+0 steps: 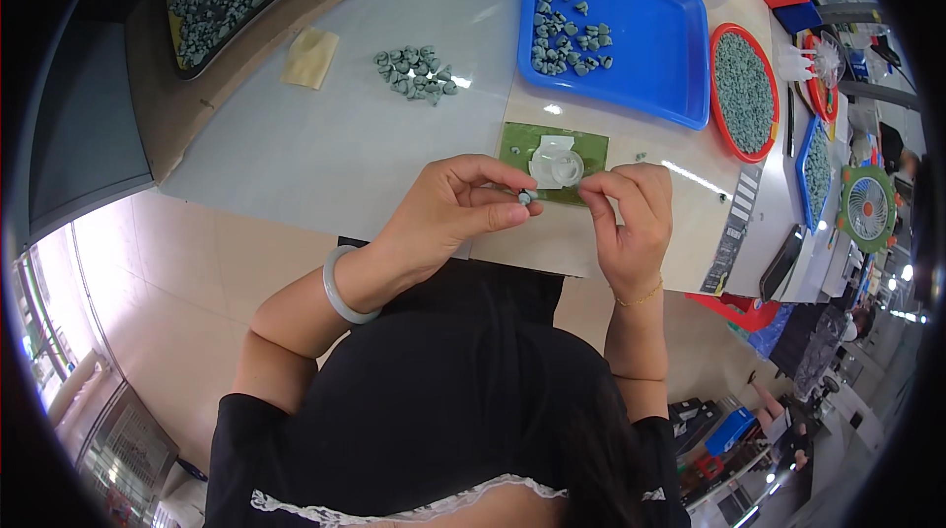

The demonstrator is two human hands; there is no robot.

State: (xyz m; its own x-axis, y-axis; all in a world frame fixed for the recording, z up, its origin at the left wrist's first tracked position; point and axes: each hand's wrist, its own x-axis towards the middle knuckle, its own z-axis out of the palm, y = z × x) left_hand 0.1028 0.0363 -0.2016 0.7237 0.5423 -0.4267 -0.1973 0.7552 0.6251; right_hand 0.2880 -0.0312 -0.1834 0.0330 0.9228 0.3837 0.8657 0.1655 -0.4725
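Observation:
My left hand [448, 203] pinches a small grey-green piece with a dark spot [525, 197] between thumb and fingers, above the table's near edge. My right hand [633, 218] is closed in a pinch just right of a small round clear dish [567, 168]; whatever its fingertips hold is too small to make out. The dish rests on white paper or tape [555, 144] on a green mat [594, 146]. One tiny piece [515, 150] lies on the mat's left part. Left of the mat, a loose pile of similar grey-green pieces [419, 73] sits on the table.
A blue tray [650, 55] with more pieces stands beyond the mat. Rightward are a red-rimmed round tray [715, 85] of small green pieces, a dark phone-like object [781, 262] and a green fan [868, 208]. A yellowish paper [310, 57] and a dark filled tray [187, 65] lie leftward.

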